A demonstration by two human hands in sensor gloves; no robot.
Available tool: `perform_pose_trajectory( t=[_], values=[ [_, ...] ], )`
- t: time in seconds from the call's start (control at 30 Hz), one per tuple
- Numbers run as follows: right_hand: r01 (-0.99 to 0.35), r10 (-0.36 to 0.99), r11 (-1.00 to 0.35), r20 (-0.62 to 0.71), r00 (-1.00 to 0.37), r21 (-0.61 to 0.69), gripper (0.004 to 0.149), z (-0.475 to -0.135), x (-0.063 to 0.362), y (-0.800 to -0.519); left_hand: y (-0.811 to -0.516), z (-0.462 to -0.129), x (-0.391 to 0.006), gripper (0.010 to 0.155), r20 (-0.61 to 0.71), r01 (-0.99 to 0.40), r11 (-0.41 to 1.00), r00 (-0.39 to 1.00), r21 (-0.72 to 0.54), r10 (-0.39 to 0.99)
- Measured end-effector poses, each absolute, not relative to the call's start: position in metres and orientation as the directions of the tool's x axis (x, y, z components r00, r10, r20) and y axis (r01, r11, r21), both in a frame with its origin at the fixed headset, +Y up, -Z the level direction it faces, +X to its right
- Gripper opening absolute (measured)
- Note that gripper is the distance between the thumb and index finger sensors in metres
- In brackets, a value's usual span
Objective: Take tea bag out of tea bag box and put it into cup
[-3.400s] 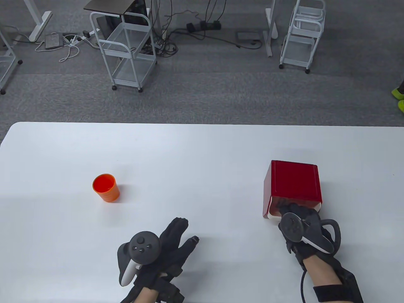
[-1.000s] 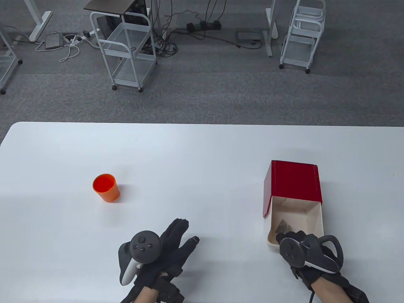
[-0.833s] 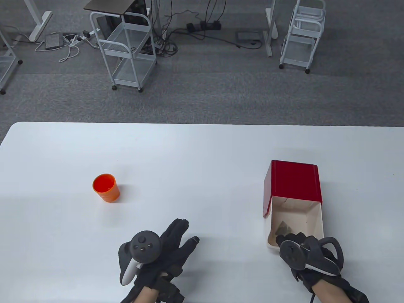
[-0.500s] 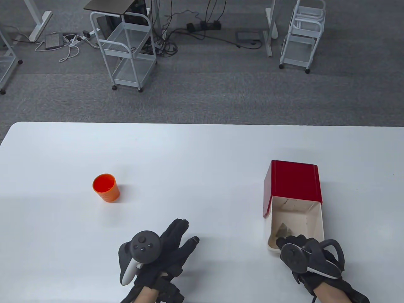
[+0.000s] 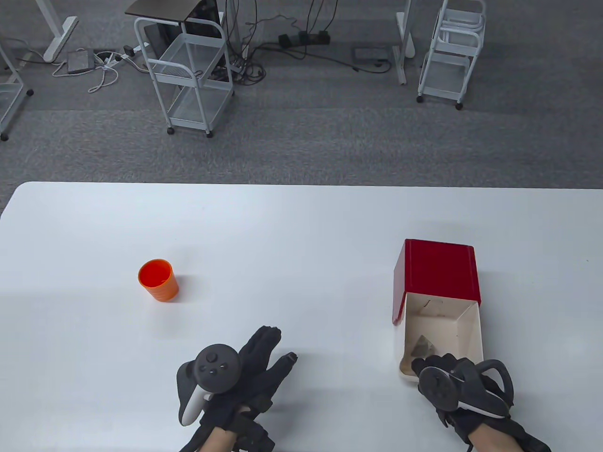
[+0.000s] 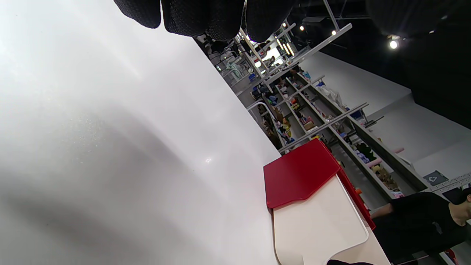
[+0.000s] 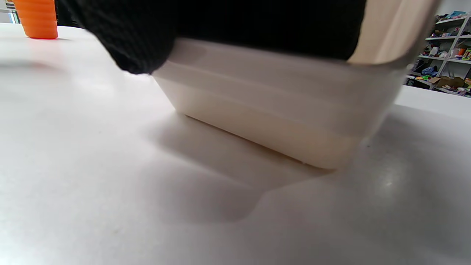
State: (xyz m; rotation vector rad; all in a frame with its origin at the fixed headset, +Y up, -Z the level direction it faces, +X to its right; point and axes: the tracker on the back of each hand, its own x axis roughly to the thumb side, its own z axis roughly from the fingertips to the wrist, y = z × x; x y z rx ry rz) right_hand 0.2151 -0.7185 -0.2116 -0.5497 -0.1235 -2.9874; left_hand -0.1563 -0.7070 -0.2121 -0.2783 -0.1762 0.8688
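The red tea bag box lies at the right of the table, its white drawer pulled out toward me. A pyramid tea bag lies in the drawer near its front left corner. My right hand grips the drawer's near rim, fingers hooked over it; in the right wrist view the gloved fingers cover the top of the drawer front. The orange cup stands upright at the left, empty. My left hand rests flat on the table, fingers spread, holding nothing.
The white table's near edge is close behind both hands. The left wrist view shows the box sleeve and the drawer from the side. The cup shows far off in the right wrist view. Carts and cables stand on the floor beyond.
My right hand has pulled the drawer out of the red sleeve toward me, uncovering the tea bag. In the last second it moved only slightly nearer. The left hand has not moved.
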Motion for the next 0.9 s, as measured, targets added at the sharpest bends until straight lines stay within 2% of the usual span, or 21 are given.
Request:
perform_pose_trajectory(
  t=[0.1,0.17,0.3,0.4,0.67,0.9],
  values=[
    [0.111,-0.083,-0.992,0.359,-0.930,0.058,0.048,-0.211,0.217,-0.714,-0.707,-0.212,-0.156,0.085,0.041,-0.726,0.613,0.634,-0.312,0.772],
    [0.059,-0.042,-0.997,0.346,-0.937,0.039,0.049,-0.210,0.220,-0.705,-0.707,-0.212,-0.156,0.085,0.042,-0.727,0.612,0.633,-0.312,0.773],
    [-0.015,0.015,-1.000,0.283,-0.959,0.003,0.050,-0.216,0.228,-0.685,-0.707,-0.212,-0.156,0.085,0.041,-0.726,0.611,0.633,-0.314,0.773],
    [-0.040,0.041,-0.999,0.188,-0.981,0.013,0.055,-0.225,0.229,-0.679,-0.707,-0.212,-0.156,0.085,0.042,-0.725,0.612,0.634,-0.314,0.772],
    [-0.016,0.017,-0.987,0.005,-1.000,0.160,0.062,-0.251,0.216,-0.700,-0.707,-0.212,-0.156,0.085,0.049,-0.729,0.609,0.628,-0.313,0.777],
    [0.042,-0.051,-0.957,-0.024,-0.998,0.287,0.055,-0.269,0.207,-0.725,-0.707,-0.212,-0.155,0.085,0.052,-0.731,0.605,0.623,-0.316,0.780]
  ],
)
